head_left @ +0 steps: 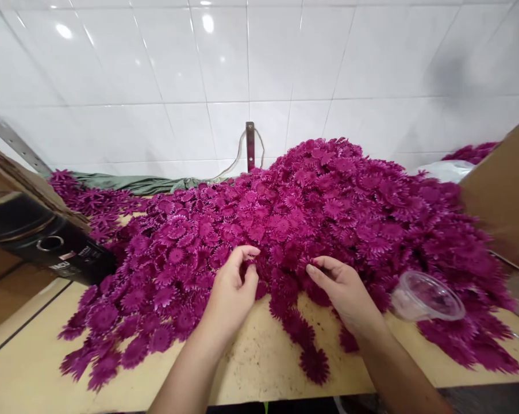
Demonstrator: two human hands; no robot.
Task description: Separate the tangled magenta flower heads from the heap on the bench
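A big heap of magenta fabric flower heads (pixel 311 213) covers the wooden tabletop (pixel 259 362). My left hand (pixel 233 287) reaches into the heap's front edge, thumb and fingers curled together in a pinch on a flower piece. My right hand (pixel 343 287) rests at the heap's edge a little to the right, fingers bent and pressed on the flowers; what it grips is hidden among the petals. A row of flower heads (pixel 304 339) trails toward me between the two hands.
A clear plastic cup (pixel 427 296) lies on its side right of my right hand. A black cylinder (pixel 39 238) lies at the left by a cardboard box (pixel 9 172). Another cardboard flap (pixel 500 184) stands at right. White tiled wall (pixel 259 75) behind, with a green cloth (pixel 142 184).
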